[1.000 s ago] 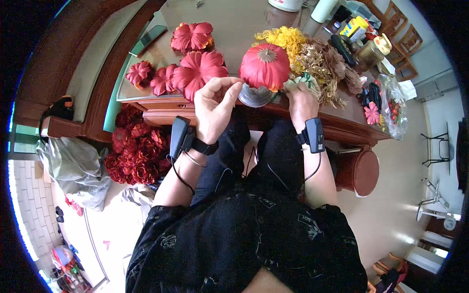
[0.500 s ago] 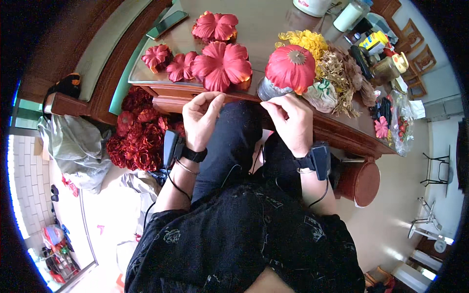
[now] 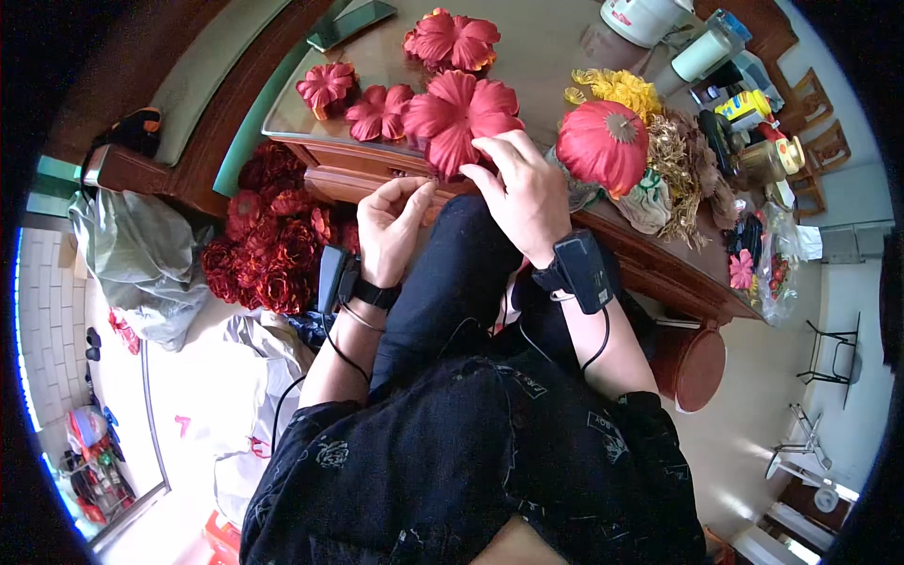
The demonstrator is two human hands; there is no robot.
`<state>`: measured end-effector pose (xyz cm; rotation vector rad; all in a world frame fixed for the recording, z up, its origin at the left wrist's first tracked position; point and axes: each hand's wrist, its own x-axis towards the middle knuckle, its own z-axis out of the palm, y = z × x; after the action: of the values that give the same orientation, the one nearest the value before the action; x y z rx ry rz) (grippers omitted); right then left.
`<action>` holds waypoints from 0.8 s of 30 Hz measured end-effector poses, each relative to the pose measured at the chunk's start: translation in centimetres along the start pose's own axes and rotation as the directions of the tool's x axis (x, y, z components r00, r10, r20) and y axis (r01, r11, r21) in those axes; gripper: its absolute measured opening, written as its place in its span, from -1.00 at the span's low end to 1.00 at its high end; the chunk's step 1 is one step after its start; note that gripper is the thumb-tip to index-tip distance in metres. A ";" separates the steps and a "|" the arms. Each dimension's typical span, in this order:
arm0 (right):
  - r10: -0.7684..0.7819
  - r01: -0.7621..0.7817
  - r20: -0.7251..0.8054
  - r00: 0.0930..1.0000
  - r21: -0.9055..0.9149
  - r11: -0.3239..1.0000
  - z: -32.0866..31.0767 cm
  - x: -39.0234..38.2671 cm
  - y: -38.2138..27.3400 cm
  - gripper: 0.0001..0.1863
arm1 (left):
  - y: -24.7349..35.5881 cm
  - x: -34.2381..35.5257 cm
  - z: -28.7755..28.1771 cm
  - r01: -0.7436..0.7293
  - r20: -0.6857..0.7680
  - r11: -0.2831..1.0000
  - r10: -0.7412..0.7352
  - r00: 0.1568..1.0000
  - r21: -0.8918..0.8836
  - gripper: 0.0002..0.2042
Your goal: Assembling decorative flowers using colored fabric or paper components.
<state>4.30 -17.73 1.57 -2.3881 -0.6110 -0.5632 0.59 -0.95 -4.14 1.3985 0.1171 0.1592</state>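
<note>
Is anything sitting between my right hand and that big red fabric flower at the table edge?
Nothing visible does. The right hand already rests its fingers on the lower petals of the big red flower at the table edge. The left hand is just below-left, pinching something too small to tell.

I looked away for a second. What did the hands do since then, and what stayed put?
The right hand left the round red pumpkin-shaped ornament and moved left onto the large red fabric flower. The left hand dropped to the wooden table's edge, fingers pinched. The smaller red flowers stayed.
</note>
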 end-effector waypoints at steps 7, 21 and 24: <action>0.028 -0.004 0.192 0.981 -0.126 0.992 1.4 2.2 -0.2 -0.67 | -0.4 0.3 -0.5 0.009 -0.010 1.000 -0.009 1.000 0.013 -0.86; -0.001 0.000 0.021 1.000 0.027 1.000 2.7 2.7 0.8 -0.86 | -0.4 0.5 -0.2 0.058 0.008 0.998 -0.058 0.998 -0.017 -0.85; 0.013 -0.015 0.033 0.999 0.067 0.998 2.7 2.8 1.1 -0.87 | -0.2 0.7 0.0 0.037 -0.007 0.999 -0.037 0.999 -0.012 -0.88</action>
<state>7.81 -15.98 0.52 -2.3409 -0.6173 -0.4906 1.25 -0.84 -4.36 1.3827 0.1479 0.1343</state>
